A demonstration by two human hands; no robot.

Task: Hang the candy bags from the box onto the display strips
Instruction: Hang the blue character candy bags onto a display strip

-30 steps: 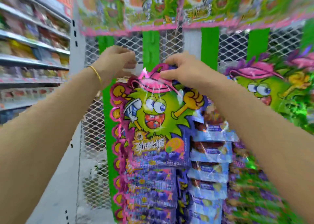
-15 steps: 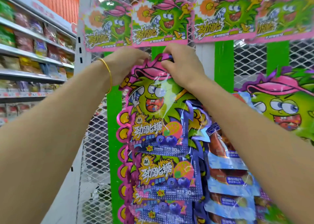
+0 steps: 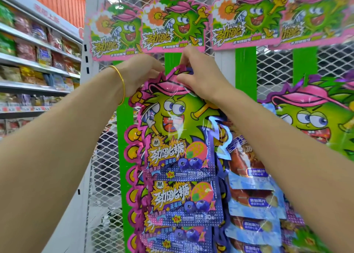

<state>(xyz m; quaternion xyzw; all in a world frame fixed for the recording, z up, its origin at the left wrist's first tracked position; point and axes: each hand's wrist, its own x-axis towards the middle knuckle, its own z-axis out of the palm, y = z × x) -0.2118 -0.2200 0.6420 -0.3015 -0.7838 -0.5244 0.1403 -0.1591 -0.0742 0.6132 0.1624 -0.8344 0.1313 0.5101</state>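
Overhead, both hands met at top of candy bag [image 3: 172, 122], a purple pack with green mascot, uppermost in column hanging against green display strip [image 3: 170, 58]. Right hand [image 3: 201, 76] pinched bag's pink cap edge between thumb and fingers. Left hand [image 3: 139, 74], gold bangle [image 3: 122, 86] at wrist, curled on bag's top left corner. Mesh panel [image 3: 107, 176] stood behind. Header cards [image 3: 172, 22] hung above. Blue bags [image 3: 252, 195] hung just beside, right.

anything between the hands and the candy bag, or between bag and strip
Nothing visible: left hand and right hand hold the candy bag by its top at the green strip; hanging point hidden.
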